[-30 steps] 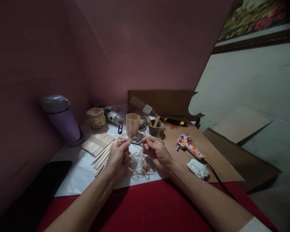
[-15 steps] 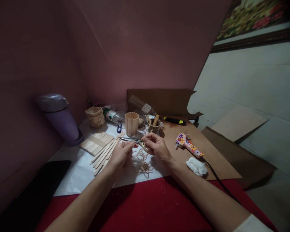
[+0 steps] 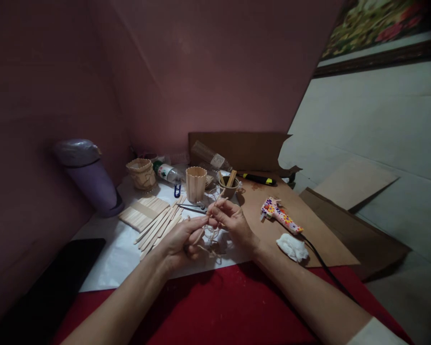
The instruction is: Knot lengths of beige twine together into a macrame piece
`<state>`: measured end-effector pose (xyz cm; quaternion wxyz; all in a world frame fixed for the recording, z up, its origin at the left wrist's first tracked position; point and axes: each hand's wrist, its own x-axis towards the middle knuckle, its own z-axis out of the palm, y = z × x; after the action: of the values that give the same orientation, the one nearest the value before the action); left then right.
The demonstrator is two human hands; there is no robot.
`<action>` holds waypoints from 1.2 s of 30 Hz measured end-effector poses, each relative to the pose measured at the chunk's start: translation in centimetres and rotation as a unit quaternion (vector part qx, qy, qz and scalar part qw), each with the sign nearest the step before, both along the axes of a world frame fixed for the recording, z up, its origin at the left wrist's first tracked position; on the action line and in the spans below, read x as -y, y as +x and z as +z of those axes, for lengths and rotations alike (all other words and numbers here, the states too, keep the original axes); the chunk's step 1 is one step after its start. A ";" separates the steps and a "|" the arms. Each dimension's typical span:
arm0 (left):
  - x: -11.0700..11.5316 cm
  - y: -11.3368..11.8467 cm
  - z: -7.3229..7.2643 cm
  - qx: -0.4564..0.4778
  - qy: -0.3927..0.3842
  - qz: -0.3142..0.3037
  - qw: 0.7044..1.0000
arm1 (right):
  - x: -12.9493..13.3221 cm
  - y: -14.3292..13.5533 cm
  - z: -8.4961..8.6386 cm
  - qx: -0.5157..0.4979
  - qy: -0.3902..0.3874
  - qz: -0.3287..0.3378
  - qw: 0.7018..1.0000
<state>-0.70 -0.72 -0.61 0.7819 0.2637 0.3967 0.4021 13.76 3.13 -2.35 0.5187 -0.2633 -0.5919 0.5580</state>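
Observation:
My left hand (image 3: 187, 235) and my right hand (image 3: 232, 221) meet at the fingertips over the white paper. Both are closed in a pinch on thin twine (image 3: 212, 232), whose loose loops hang below and between them. Just behind the fingers lie scissors (image 3: 192, 208), their blades pointing left and their handles hidden by my right hand. A cup of upright craft sticks (image 3: 196, 185) stands beyond the scissors. Loose craft sticks (image 3: 158, 230) fan out left of my left hand, beside a banded bundle of sticks (image 3: 143, 213).
A floral glue gun (image 3: 280, 216) with a black cord and a crumpled white tissue (image 3: 292, 247) lie on cardboard to the right. At the back are a small pot (image 3: 229, 190), a utility knife (image 3: 259, 179), plastic bottles (image 3: 168, 172) and a decorated cup (image 3: 141, 174). A purple tumbler (image 3: 93, 184) stands left.
My left hand has moved right, so the fingertips of both hands now come together on the twine. Some twine has been lifted from the paper; the scissors stay in place.

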 end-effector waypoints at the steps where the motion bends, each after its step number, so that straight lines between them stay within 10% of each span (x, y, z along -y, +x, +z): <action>1: 0.0 0.1 0.0 -0.001 0.003 0.021 1.000 | 0.0 0.0 0.1 0.009 0.015 0.004 1.000; 6: -0.2 0.4 0.0 -0.024 0.021 0.104 0.994 | 0.3 -0.1 0.2 0.035 0.089 0.002 0.995; 10: -0.4 0.0 0.1 -0.014 0.069 0.156 0.985 | 0.1 -0.3 -0.4 -0.007 -0.023 -0.018 1.000; 19: 0.8 0.5 -0.2 -0.303 0.390 0.037 0.869 | -0.8 0.5 -0.4 -0.088 -0.142 0.001 0.986; 25: -0.1 0.1 0.3 -0.271 0.291 0.126 0.909 | -0.8 0.3 0.0 -0.082 -0.116 -0.013 0.990; 36: 0.3 0.1 0.5 -0.033 -0.005 -0.086 0.996 | -0.7 0.2 0.5 -0.017 -0.025 -0.052 0.998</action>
<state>-0.58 -1.05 -0.07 0.8014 0.3058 0.4005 0.3223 13.99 3.82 -1.80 0.5502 -0.2967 -0.5546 0.5493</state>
